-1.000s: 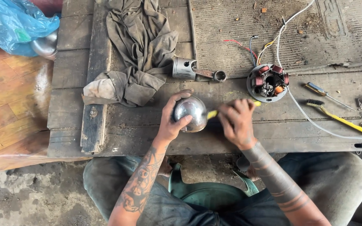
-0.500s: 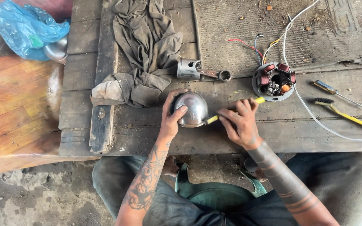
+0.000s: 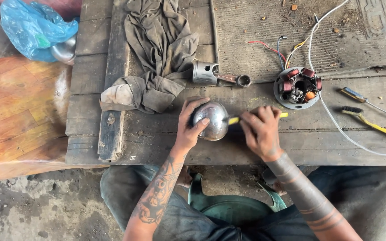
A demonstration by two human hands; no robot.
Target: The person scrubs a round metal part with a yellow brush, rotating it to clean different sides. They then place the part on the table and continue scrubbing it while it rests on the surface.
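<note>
My left hand grips one shiny metal dome on the wooden bench; my right hand, just right of it, is closed on one yellow-handled tool touching the dome. Beyond my hands: one piston with rod, one stator coil, one grey rag. Far right: one screwdriver, one yellow brush.

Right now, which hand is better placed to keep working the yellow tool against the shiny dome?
Probably the right hand: it already grips the yellow tool, whose tip meets the shiny dome. The left hand is occupied steadying the dome.
</note>
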